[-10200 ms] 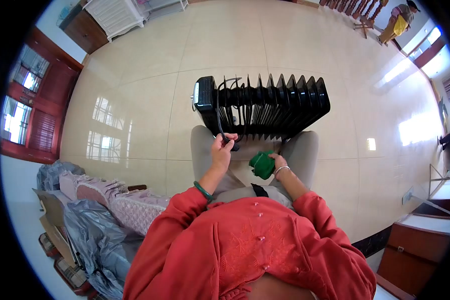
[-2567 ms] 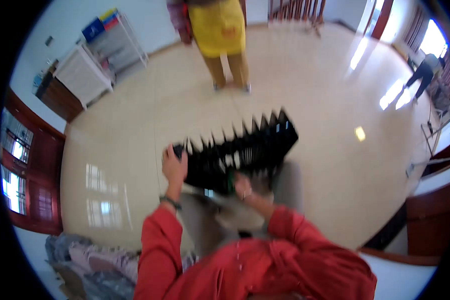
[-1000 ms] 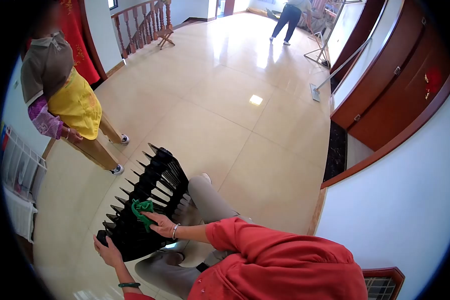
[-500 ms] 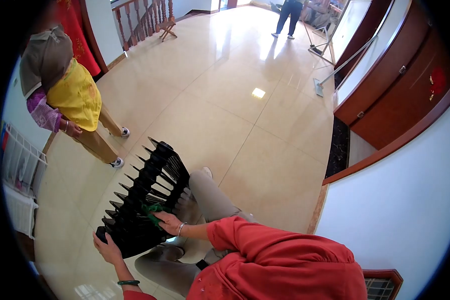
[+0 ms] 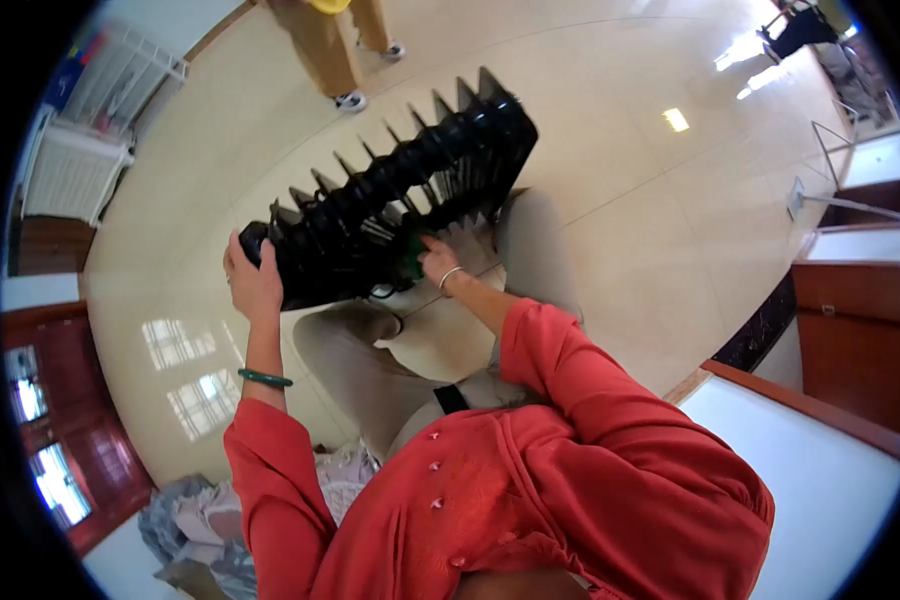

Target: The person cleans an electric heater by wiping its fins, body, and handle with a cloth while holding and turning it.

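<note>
Black and glossy, the heater [image 5: 385,180] stands aslant on smooth, shiny tiles [image 5: 630,250] in front of the wearer's knees [image 5: 530,245], its thin fins [image 5: 492,92] ending in points. The left hand [image 5: 255,280] clasps its near-left end; the right hand [image 5: 438,262] grips a crumpled green cloth [image 5: 413,255] at the near side, partly in shadow. Beyond, near but apart, are another person's tan-trousered legs [image 5: 315,50]. A flat-headed mop [image 5: 795,200] is well off right, a white cabinet [image 5: 75,170] far left.

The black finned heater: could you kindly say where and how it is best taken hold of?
Probably by the end block of the heater, from the person's left, where the left hand holds it: that corner looks blunt, the fins thin.
</note>
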The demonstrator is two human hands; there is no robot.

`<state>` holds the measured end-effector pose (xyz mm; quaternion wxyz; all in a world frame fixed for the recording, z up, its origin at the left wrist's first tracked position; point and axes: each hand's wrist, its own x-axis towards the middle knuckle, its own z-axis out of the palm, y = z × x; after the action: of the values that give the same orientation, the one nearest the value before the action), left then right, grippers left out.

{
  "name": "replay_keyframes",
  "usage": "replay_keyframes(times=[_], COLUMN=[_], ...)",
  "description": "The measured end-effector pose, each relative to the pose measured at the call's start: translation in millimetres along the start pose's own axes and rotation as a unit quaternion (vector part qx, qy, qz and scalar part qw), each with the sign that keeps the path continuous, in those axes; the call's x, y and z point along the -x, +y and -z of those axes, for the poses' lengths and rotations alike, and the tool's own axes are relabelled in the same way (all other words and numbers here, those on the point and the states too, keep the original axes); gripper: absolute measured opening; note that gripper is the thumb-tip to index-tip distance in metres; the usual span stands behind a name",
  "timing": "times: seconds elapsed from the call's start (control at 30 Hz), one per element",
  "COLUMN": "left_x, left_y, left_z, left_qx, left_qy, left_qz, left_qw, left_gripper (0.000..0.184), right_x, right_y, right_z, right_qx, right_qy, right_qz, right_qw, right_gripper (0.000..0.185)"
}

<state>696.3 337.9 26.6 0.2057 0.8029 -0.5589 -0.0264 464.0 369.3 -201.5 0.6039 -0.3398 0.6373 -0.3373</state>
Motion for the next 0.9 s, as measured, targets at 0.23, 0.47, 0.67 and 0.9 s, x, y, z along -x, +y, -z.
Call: replay_keyframes(times=[0.23, 0.47, 0.67, 0.9], left_x=[8.2, 10.0, 9.2, 7.7], left_y=[-6.5, -2.9, -8.7, -5.3], left_z=[-8.8, -3.1, -6.2, -5.3], left_qx=[-0.010, -0.010, -0.006, -0.014], left_qy=[0.001, -0.001, 0.007, 0.011], left_qz=[0.016, 0.019, 0.018, 0.021], left_qw=[1.000, 1.000, 1.000, 1.000], left_gripper=[0.058, 0.058, 0.059, 0.059], right_x=[-35.4, -3.5, -16.7, 29.1], right_y=[37.9, -1.4, 55.8, 24.0], right_z=[6.7, 18.1, 35.3, 42.7], right_qx=[-0.037, 0.214, 0.459, -0.068], right_qy=[0.014, 0.028, -0.101, 0.126], right_qz=[0.003, -0.022, -0.051, -0.109], right_qw=[0.999, 0.976, 0.881, 0.984], right_gripper=[0.038, 0.032, 0.039, 0.043])
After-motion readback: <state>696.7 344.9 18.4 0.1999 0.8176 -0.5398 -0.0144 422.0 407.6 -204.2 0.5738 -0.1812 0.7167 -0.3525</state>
